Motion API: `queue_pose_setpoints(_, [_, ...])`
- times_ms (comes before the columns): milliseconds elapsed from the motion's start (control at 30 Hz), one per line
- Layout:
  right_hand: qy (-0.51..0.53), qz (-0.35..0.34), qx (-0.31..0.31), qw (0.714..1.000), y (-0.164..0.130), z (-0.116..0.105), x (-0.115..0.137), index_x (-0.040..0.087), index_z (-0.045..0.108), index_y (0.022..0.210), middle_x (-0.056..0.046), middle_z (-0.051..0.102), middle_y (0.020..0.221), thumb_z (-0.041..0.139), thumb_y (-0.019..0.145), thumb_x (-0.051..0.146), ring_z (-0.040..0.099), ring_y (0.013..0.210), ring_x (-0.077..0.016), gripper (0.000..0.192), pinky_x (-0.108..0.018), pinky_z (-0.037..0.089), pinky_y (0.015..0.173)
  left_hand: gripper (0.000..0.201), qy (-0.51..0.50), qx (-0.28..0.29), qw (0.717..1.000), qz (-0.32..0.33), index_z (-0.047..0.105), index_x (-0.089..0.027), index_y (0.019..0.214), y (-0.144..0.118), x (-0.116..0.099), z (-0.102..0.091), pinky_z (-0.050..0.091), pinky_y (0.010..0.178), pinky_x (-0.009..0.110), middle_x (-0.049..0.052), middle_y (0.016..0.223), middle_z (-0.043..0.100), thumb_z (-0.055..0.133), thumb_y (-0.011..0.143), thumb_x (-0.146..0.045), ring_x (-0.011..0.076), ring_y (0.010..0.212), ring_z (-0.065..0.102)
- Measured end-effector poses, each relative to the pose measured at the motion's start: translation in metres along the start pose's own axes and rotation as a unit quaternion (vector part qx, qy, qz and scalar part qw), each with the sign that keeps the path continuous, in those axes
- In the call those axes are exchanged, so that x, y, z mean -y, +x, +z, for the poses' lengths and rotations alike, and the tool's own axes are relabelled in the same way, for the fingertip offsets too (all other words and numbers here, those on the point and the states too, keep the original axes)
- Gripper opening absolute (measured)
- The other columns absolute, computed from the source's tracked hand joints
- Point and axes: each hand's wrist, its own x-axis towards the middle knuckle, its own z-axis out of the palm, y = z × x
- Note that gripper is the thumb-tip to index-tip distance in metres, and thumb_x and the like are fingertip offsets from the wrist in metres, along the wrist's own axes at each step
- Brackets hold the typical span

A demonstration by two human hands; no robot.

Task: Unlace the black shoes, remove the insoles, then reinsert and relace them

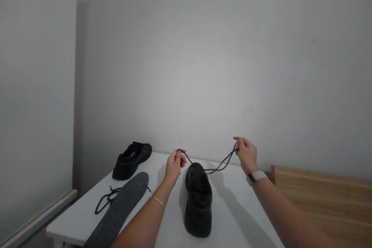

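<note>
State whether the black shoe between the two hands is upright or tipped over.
Upright: the black leather-look shoe rests sole-down on the white table, its foot opening facing up.

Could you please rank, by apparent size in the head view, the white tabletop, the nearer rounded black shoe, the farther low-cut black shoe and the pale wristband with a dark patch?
1. White tabletop
2. Nearer black shoe
3. Farther black shoe
4. Pale wristband
Nearness may explain 2 over 3; true sizes are unsure.
</note>
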Motion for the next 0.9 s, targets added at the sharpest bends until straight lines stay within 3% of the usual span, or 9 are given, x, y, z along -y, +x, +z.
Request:
queue_pose_setpoints(100, [0.098,-0.064,-0.105,0.988,0.007,0.002,0.031,0.014,0.062,0.09,0.005,0.047,0.058,0.052,0.077,0.047,0.046,0.044,-0.0078,0.037,-0.02,0.04,0.042,0.042,-0.01,0.055,0.998,-0.018,0.059,-0.013,0.088,-0.004,0.001,0.006,0.038,0.046,0.021,0.0,0.057,0.06,0.052,0.08,-0.053,0.0095,0.046,0.051])
queue_pose_setpoints(167, [0.136,-0.089,-0.106,0.981,0.004,0.009,0.055,0.015,0.06,0.091,0.005,0.048,0.062,0.053,0.078,0.046,0.051,0.047,-0.0077,0.034,-0.021,0.046,0.046,0.041,-0.024,0.085,0.995,-0.035,0.059,-0.012,0.092,-0.007,-0.002,0.01,0.041,0.049,0.022,0.004,0.063,0.065,0.053,0.081,-0.051,0.0111,0.05,0.056])
queue_pose_setpoints(233, [0.138,-0.074,-0.008,0.988,-0.007,0.019,0.076,0.015,0.06,0.09,0.005,0.048,0.062,0.055,0.078,0.045,0.054,0.048,-0.0079,0.033,-0.021,0.047,0.048,0.042,-0.055,0.105,0.991,-0.057,0.058,-0.011,0.1,-0.01,-0.007,0.015,0.045,0.054,0.024,0.008,0.073,0.069,0.056,0.081,-0.048,0.0136,0.057,0.061])
queue_pose_setpoints(300, [0.102,-0.026,0.181,0.978,-0.025,0.034,0.09,0.014,0.06,0.089,0.005,0.049,0.06,0.055,0.078,0.044,0.055,0.047,-0.0092,0.032,-0.021,0.047,0.046,0.042,-0.103,0.122,0.984,-0.077,0.057,-0.013,0.108,-0.015,-0.016,0.022,0.049,0.062,0.028,0.012,0.088,0.069,0.059,0.08,-0.044,0.0168,0.069,0.064])
queue_pose_setpoints(367, [0.048,0.015,0.359,0.932,-0.046,0.05,0.097,0.014,0.062,0.087,0.003,0.052,0.06,0.055,0.079,0.039,0.058,0.049,-0.0116,0.027,-0.023,0.048,0.047,0.039,-0.161,0.127,0.974,-0.098,0.057,-0.015,0.109,-0.022,-0.027,0.03,0.051,0.068,0.031,0.012,0.098,0.068,0.062,0.08,-0.04,0.019,0.079,0.065])
queue_pose_setpoints(433, [-0.012,-0.001,0.433,0.901,-0.064,0.064,0.097,0.015,0.063,0.088,0.001,0.058,0.063,0.051,0.082,0.03,0.059,0.052,-0.0121,0.02,-0.024,0.049,0.051,0.032,-0.215,0.125,0.96,-0.128,0.058,-0.017,0.103,-0.03,-0.041,0.037,0.052,0.066,0.032,0.009,0.097,0.067,0.063,0.079,-0.037,0.0192,0.078,0.065])
queue_pose_setpoints(600, [-0.154,-0.242,0.389,0.876,-0.089,0.083,0.095,0.019,0.065,0.09,-0.004,0.066,0.086,0.047,0.087,0.017,0.059,0.082,-0.0156,0.018,-0.029,0.045,0.078,0.023,-0.236,0.1,0.949,-0.184,0.055,-0.017,0.085,-0.04,-0.076,0.036,0.043,0.045,0.021,0.0,0.066,0.059,0.063,0.078,-0.037,0.0116,0.054,0.056])
queue_pose_setpoints(733, [-0.116,-0.31,0.385,0.861,-0.099,0.081,0.105,0.02,0.061,0.097,-0.005,0.061,0.089,0.047,0.088,0.017,0.055,0.087,-0.0165,0.016,-0.03,0.042,0.082,0.028,-0.116,0.105,0.969,-0.191,0.05,-0.017,0.074,-0.03,-0.104,0.016,0.011,0.034,0.014,-0.013,0.046,0.024,0.066,0.075,-0.04,0.0016,0.033,0.02])
queue_pose_setpoints(900, [-0.094,-0.243,0.328,0.908,-0.107,0.063,0.09,0.018,0.05,0.103,-0.004,0.057,0.085,0.046,0.087,0.019,0.053,0.075,-0.015,0.017,-0.027,0.043,0.07,0.031,0.219,0.006,0.975,0.025,0.057,-0.017,0.077,-0.018,-0.133,-0.027,0.022,0.041,0.018,-0.007,0.049,0.036,0.053,0.082,-0.046,0.0068,0.042,0.033])
